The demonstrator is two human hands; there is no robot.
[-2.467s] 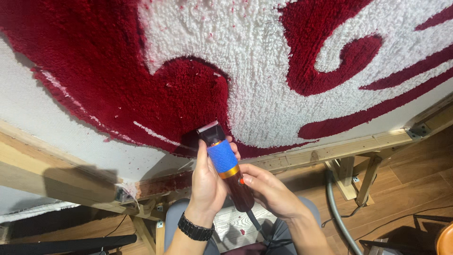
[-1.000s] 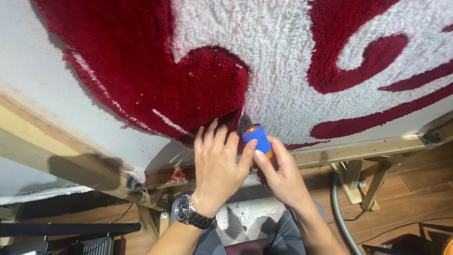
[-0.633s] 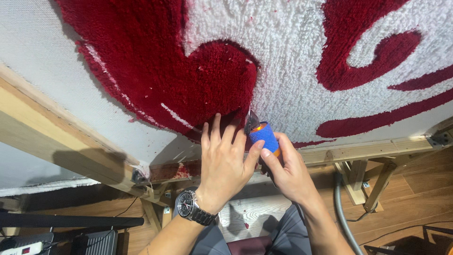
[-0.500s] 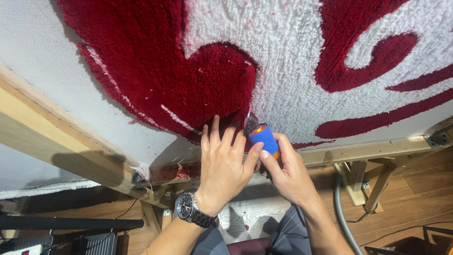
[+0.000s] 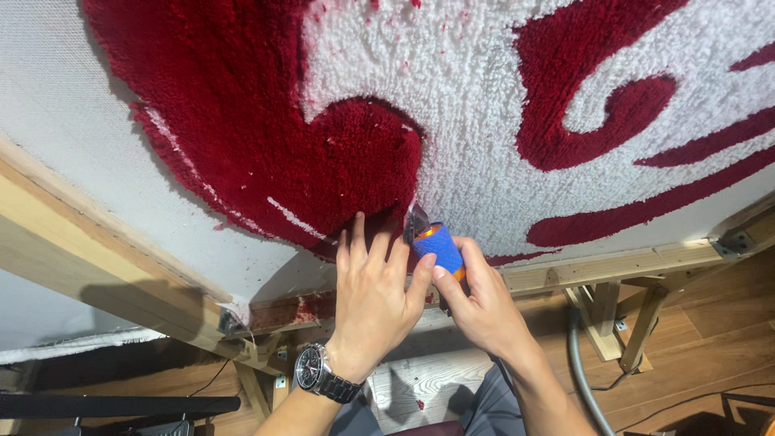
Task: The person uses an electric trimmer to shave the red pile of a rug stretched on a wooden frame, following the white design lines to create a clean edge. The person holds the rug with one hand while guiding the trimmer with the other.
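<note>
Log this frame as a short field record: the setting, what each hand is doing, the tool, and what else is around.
setting: red and white tufted rug stretched on a wooden frame
left hand: fingers spread flat on the red pile beside the tool, thumb touching its blue band
right hand: gripping the trimmer
tool: trimmer with blue grip band, head pressed to the rug at the red and white border
wrist: dark wristwatch on the left arm
nearby: grey hose, wood floor

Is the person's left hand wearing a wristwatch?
Yes, a dark wristwatch sits on the wrist of the left hand, which rests flat on the red pile.
</note>
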